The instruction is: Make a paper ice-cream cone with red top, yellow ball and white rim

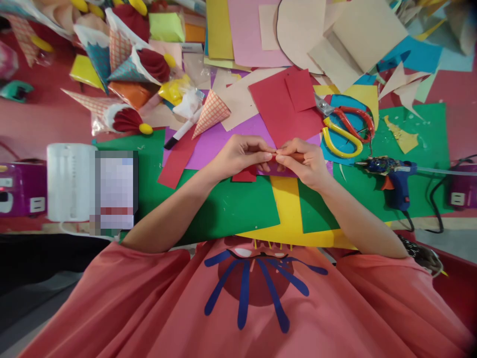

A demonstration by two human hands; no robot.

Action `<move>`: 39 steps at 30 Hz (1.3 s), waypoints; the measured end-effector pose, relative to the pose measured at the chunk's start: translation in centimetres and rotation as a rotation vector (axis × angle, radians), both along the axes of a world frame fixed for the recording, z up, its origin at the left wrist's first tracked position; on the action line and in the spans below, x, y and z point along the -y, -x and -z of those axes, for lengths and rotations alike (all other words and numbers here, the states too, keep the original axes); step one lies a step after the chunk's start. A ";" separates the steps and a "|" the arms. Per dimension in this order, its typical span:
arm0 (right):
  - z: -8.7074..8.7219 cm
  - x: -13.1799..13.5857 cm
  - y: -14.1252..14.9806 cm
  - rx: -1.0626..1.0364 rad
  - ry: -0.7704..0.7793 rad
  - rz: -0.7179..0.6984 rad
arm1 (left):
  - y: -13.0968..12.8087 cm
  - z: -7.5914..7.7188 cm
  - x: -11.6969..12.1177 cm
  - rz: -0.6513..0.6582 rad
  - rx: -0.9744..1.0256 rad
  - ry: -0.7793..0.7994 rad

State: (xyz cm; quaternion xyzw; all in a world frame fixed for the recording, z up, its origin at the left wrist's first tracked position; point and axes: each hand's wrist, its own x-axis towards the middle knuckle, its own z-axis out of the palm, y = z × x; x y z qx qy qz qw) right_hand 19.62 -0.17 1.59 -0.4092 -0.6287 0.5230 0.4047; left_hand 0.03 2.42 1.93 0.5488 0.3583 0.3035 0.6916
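Over the purple sheet, my left hand [248,153] and my right hand [303,160] meet fingertip to fingertip. Between them they pinch a small, narrow piece of red paper [274,155], mostly hidden by the fingers. Under my left wrist lies a red paper scrap [244,174]. A longer red paper strip [177,166] rests farther left. Just beyond the hands are a red paper sheet [270,107] and a checked paper cone [213,113], with a black-tipped marker [182,130] beside the cone.
Scissors [345,129] and a blue glue gun [397,179] lie to the right on green sheets. A phone-like screen [117,191] stands left beside a white device [70,181]. Finished paper cones [137,67] pile at upper left; beige paper pieces [367,32] cover the far right.
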 end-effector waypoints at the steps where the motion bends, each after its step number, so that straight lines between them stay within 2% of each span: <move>1: 0.0 0.0 0.0 0.018 -0.011 0.005 | 0.0 0.0 0.0 -0.001 -0.004 0.009; 12: 0.5 0.0 -0.3 0.318 -0.261 0.022 | -0.3 0.2 0.0 -0.009 -0.039 0.040; 21: 0.9 -0.1 -0.6 0.291 -0.317 0.006 | -0.2 -0.2 -0.1 -0.025 -0.039 0.106; 31: 0.7 -0.3 -0.8 0.306 -0.428 0.021 | -0.2 -0.3 0.0 -0.047 -0.061 0.082; 34: 0.5 -0.4 -1.0 0.327 -0.384 0.045 | 0.0 -0.4 -0.1 -0.065 -0.096 0.009; 39: 0.2 -0.5 -1.2 0.240 -0.244 0.122 | 0.5 -0.3 -0.4 -0.088 -0.098 -0.096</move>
